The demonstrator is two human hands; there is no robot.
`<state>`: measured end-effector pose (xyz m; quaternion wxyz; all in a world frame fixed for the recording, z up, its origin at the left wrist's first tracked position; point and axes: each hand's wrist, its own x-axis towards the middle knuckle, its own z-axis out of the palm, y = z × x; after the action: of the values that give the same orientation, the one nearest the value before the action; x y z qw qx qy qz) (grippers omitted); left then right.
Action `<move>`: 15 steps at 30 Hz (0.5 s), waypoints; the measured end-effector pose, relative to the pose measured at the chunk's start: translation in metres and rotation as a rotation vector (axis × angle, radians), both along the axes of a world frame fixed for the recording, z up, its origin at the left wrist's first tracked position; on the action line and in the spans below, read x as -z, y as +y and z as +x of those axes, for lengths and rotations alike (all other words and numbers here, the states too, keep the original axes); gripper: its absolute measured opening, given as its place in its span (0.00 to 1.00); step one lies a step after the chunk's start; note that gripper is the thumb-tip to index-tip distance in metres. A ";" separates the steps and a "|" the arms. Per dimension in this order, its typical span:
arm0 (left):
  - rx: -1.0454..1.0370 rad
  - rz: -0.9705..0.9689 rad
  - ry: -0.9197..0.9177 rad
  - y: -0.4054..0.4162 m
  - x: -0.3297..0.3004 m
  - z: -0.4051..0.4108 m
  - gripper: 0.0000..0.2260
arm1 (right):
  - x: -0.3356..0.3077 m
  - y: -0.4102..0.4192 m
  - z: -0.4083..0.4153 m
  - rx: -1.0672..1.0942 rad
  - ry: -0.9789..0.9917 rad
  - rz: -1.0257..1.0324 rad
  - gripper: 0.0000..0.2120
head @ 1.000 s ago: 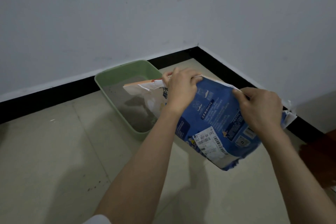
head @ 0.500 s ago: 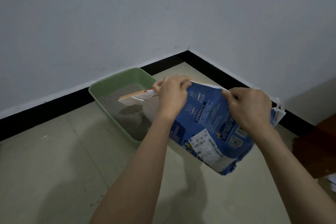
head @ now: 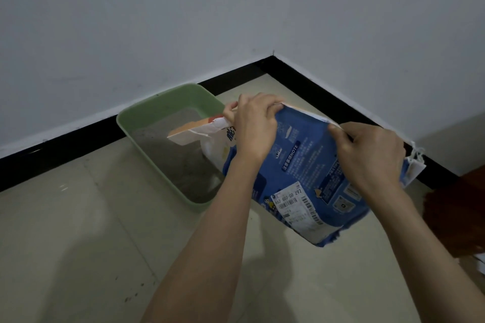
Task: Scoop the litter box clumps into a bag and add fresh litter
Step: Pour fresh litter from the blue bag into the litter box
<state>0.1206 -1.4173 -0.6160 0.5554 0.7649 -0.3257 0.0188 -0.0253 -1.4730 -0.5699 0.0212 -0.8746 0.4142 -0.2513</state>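
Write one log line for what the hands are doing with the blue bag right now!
step: adding fresh litter | left hand: grips litter bag top | right hand: grips bag top | bag: tipped over green litter box

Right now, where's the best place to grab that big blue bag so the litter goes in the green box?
Probably along its upper edge, from above, as both hands do: the left hand near the open mouth, the right hand near the stitched end. The litter bag lies tilted, mouth over the litter box, so its weight hangs below that edge.

Pale tiled floor (head: 78,231), green litter box (head: 157,102) with grey litter (head: 178,160) resting on it at the far wall, dark specks (head: 131,296) near left, reddish-brown object (head: 456,217) at right edge
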 end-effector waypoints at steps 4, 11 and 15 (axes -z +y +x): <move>-0.024 -0.009 -0.023 -0.001 -0.002 0.014 0.08 | 0.003 0.005 0.015 0.000 -0.053 0.053 0.25; -0.074 -0.026 -0.076 0.000 -0.002 0.041 0.08 | 0.020 0.010 0.043 -0.040 -0.177 0.143 0.24; -0.086 -0.027 -0.099 0.003 -0.003 0.045 0.08 | 0.026 0.010 0.049 -0.061 -0.218 0.182 0.19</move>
<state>0.1654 -1.4140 -0.6135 0.5478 0.7687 -0.3192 0.0849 0.0235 -1.4635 -0.5958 0.1528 -0.8488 0.4036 -0.3054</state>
